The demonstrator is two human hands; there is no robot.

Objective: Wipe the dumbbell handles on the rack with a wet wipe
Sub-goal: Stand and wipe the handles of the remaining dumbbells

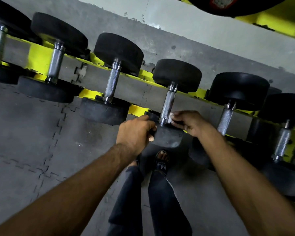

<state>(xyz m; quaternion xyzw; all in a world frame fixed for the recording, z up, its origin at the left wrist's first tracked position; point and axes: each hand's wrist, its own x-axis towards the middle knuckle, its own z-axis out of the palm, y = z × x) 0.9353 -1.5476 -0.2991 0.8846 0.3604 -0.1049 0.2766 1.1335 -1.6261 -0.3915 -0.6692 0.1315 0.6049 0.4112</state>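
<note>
Several black dumbbells with knurled steel handles lie across a yellow rack (38,58). The middle dumbbell's handle (168,104) runs down to its near head (167,137). My left hand (134,133) grips that near head from the left, fingers curled over its edge. My right hand (189,122) pinches a small white wet wipe (171,118) against the lower right side of the handle, just above the near head.
Neighbouring handles stand to the left (112,84) and right (226,120). Grey interlocking floor mats (32,133) spread below the rack. My legs and a sandalled foot (162,159) are under the dumbbell. A black weight plate (232,5) hangs at the top right.
</note>
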